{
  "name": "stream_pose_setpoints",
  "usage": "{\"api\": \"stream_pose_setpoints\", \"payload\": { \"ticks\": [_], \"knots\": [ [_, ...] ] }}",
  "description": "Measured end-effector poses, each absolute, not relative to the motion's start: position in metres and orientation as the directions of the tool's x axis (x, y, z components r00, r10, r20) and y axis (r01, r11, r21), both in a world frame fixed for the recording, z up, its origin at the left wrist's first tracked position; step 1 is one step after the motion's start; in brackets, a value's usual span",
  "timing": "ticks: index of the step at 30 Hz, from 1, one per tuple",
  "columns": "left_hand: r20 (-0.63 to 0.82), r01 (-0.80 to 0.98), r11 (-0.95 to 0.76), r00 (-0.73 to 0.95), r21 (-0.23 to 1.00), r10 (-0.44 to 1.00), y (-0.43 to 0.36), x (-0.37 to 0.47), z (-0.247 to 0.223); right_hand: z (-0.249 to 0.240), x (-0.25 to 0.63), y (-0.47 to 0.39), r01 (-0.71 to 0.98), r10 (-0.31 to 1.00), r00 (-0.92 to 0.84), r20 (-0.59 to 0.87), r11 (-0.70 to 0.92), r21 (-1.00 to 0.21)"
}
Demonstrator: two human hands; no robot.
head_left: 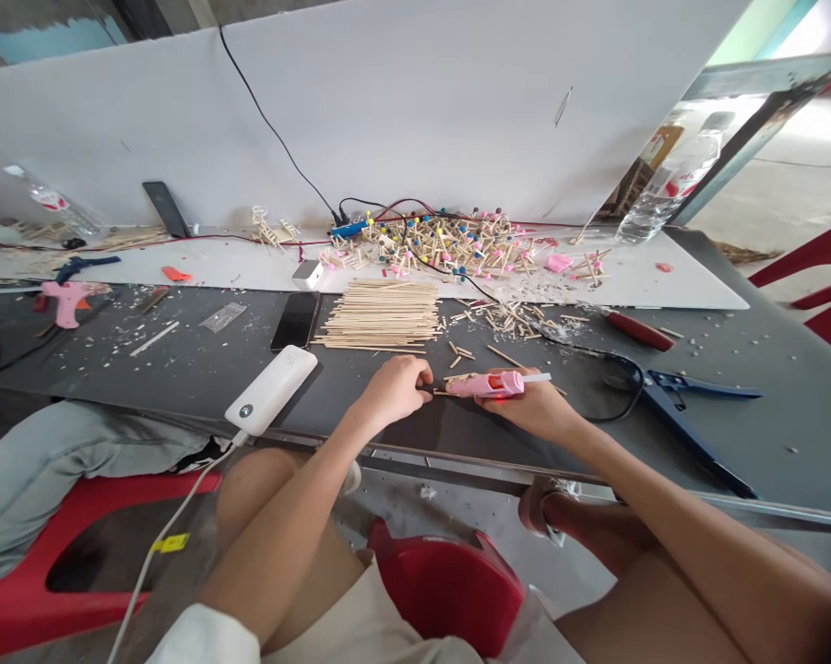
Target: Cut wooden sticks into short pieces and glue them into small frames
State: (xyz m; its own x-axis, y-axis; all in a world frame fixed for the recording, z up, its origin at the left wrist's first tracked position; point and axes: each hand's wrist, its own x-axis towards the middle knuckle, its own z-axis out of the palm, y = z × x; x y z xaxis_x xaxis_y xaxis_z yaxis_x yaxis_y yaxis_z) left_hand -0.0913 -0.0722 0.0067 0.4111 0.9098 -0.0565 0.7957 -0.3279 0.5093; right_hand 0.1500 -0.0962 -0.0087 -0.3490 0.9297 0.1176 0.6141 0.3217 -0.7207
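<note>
A pink hot glue gun (485, 384) with a white glue stick out of its back lies in the grip of my right hand (536, 406). A red light glows on it, and its nozzle points left. My left hand (396, 389) is closed in a pinch right by the nozzle tip; whatever its fingertips hold is too small to make out. Just beyond both hands is a neat bundle of thin wooden sticks (380, 315). Short cut stick pieces (512, 318) are scattered to the right of the bundle.
Behind stands a pile of joined sticks with coloured balls (457, 242). A white power bank (271, 391) and a phone (295, 321) lie left; blue-handled cutters (688, 420) and a red-handled tool (640, 330) right. Another pink glue gun (67, 302) is far left, near a seated person's leg (76, 470).
</note>
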Motion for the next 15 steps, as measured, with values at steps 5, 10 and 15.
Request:
{"api": "stream_pose_setpoints", "payload": {
  "ticks": [5,10,15],
  "knots": [
    [-0.072,0.789,-0.318,0.414,0.526,0.907,-0.0727,-0.0886,0.0103,-0.0078,0.1482,-0.095,0.68,0.939,-0.327,0.104,0.31,-0.665],
    [-0.106,0.782,-0.303,0.422,0.544,0.9,-0.0712,-0.0872,0.0099,-0.0055,0.1468,-0.0946,0.727,0.947,-0.309,0.092,0.297,-0.619],
    [-0.115,0.779,-0.287,0.415,0.557,0.903,-0.0695,-0.0863,0.0075,-0.0076,0.1477,-0.0938,0.74,0.933,-0.339,0.118,0.343,-0.578]
  ]
}}
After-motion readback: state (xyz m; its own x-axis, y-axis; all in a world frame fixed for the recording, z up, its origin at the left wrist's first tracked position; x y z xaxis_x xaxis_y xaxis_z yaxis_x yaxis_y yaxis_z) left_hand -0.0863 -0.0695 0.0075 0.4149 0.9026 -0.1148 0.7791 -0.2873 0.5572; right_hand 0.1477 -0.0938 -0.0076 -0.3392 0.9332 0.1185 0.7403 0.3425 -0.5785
